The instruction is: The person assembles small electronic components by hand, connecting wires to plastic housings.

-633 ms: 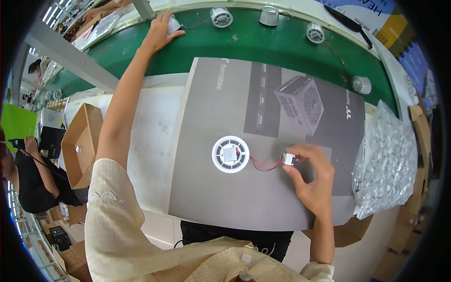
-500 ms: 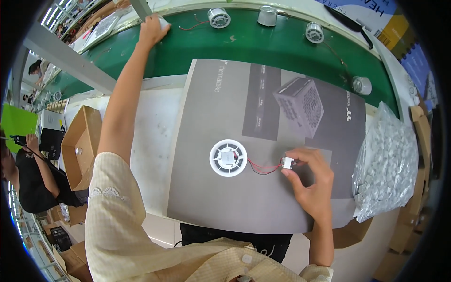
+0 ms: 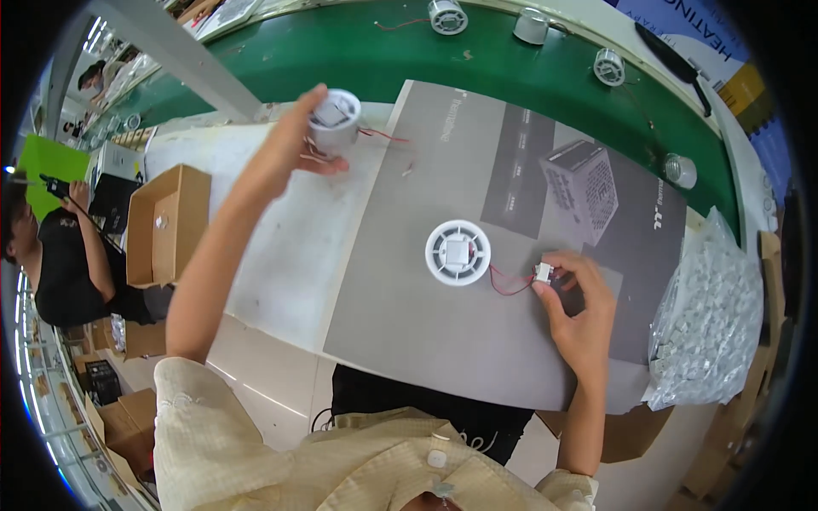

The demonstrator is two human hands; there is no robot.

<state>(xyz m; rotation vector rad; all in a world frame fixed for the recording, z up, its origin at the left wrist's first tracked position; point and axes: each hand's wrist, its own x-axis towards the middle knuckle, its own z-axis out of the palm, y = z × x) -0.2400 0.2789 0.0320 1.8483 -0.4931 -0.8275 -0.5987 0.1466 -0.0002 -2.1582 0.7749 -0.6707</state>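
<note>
My left hand (image 3: 298,140) is wrapped round a white cylindrical housing (image 3: 334,128) and holds it above the white table beside the grey board. Red wires trail from its right side, and the hand is a little blurred. On the grey cardboard sheet (image 3: 392,298) lies a second white round housing (image 3: 457,253), its spoked ring and square centre facing up. Thin red wires (image 3: 509,291) run from it to a small white terminal block (image 3: 543,272). Thumb and fingers of my right hand (image 3: 584,307) pinch that block just above the sheet.
A green conveyor belt (image 3: 358,64) crosses behind, carrying several similar housings (image 3: 448,17). At right lies a clear plastic bag (image 3: 707,315) of small white parts. An open cardboard box (image 3: 168,226) stands at left, near a person in black (image 3: 72,264). A metal post (image 3: 192,64) rises at upper left.
My left hand has come back from the belt toward me, now with a white housing plainly visible in it. My right hand still pinches the terminal block. The whole view has shifted.
</note>
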